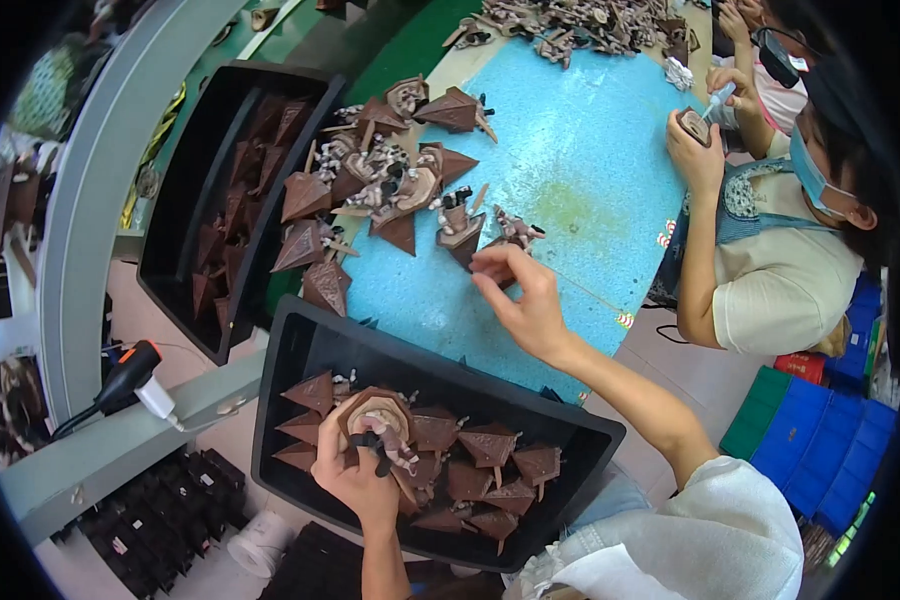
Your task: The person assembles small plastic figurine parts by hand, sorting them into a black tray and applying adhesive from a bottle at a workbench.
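Note:
Above the near black bin (610,436), my left hand (358,488) is closed around a figurine (380,420) with a round beige and brown base. A small figure in dark and pinkish tones stands out from that base. My right hand (530,305) reaches over the blue table, thumb and forefinger apart, with nothing seen between them. Its fingertips are beside a brown pointed figurine (460,238); whether they touch it I cannot tell. Another small figurine (516,230) lies just beyond the hand. Several brown pointed figurines (490,446) lie in rows inside the near bin.
More figurines crowd the left side of the blue table (570,130), with a large heap (580,25) at its far end. Another black bin (185,160) holds brown parts. At right, a masked co-worker (770,230) holds a piece and a small bottle. A heat gun (135,370) rests on the grey frame.

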Demonstrator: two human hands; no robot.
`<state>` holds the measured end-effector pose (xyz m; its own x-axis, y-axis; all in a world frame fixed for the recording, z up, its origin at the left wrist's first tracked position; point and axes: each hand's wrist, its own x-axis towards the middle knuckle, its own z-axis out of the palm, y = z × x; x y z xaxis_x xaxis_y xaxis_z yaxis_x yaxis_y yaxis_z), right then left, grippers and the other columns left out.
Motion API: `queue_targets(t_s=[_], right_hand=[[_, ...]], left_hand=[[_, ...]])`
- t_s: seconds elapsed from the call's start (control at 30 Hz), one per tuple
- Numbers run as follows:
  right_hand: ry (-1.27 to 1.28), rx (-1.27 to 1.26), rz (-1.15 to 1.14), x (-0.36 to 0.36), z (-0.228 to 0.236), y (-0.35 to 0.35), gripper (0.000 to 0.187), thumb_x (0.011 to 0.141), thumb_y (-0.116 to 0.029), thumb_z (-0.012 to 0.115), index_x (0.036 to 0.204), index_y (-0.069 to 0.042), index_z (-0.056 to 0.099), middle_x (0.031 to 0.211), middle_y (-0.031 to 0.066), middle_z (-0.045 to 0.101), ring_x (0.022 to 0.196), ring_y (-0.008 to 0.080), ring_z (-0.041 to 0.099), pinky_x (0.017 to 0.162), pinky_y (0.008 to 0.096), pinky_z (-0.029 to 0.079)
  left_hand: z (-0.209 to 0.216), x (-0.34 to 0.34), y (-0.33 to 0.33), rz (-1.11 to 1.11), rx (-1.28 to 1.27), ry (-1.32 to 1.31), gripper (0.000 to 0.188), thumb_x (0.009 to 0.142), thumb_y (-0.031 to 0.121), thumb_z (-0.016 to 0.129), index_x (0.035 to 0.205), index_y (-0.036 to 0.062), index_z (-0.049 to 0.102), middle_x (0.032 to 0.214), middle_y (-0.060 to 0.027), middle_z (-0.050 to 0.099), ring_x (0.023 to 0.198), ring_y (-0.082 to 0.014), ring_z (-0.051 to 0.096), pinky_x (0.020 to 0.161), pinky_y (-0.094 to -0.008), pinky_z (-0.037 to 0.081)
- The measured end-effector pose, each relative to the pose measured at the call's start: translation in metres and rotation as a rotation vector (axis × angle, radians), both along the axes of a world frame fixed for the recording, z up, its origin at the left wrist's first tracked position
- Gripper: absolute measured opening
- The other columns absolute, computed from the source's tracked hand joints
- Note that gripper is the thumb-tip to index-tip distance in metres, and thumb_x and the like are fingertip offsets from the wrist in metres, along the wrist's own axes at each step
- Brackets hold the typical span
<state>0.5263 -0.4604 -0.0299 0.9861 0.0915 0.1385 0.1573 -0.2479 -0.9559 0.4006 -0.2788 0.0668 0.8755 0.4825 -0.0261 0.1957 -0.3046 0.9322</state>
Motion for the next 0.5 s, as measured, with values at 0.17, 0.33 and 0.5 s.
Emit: queue_targets(t_s=[0.17,0.33,0.5], right_hand=[[-0.014,-0.032,-0.017,-0.011,0.003,-0.020,0.018,0.085,0.001,0.065,0.103,0.002,0.061,0.089,0.0081,0.068,0.076,0.0123,0.064,0.068,0.0257,0.051],[0.092,-0.013,-0.155,-0.022,-0.001,-0.046,0.014,0.084,0.002,0.065,0.098,0.003,0.064,0.085,0.0088,0.070,0.071,0.0125,0.065,0.066,0.0252,0.051],[-0.154,-0.124,-0.360,0.020,0.001,-0.066,0.034,0.080,-0.001,0.067,0.113,0.002,0.056,0.104,0.0142,0.059,0.091,0.0222,0.059,0.082,0.0330,0.048]], left_hand=[[0.003,0.001,-0.009,-0.008,0.017,0.064,0.026,0.084,-0.008,0.047,0.104,-0.0077,0.064,0.091,-0.0069,0.066,0.082,-0.0103,0.061,0.076,-0.0226,0.047],[-0.005,0.005,-0.018,-0.081,0.018,0.113,0.024,0.084,-0.007,0.050,0.104,-0.0079,0.064,0.093,-0.0082,0.068,0.085,-0.0108,0.063,0.077,-0.0231,0.049],[-0.012,-0.002,-0.016,0.006,0.069,0.067,0.028,0.080,-0.005,0.047,0.102,-0.0081,0.064,0.095,-0.0130,0.069,0.087,-0.0203,0.065,0.082,-0.0308,0.050]])
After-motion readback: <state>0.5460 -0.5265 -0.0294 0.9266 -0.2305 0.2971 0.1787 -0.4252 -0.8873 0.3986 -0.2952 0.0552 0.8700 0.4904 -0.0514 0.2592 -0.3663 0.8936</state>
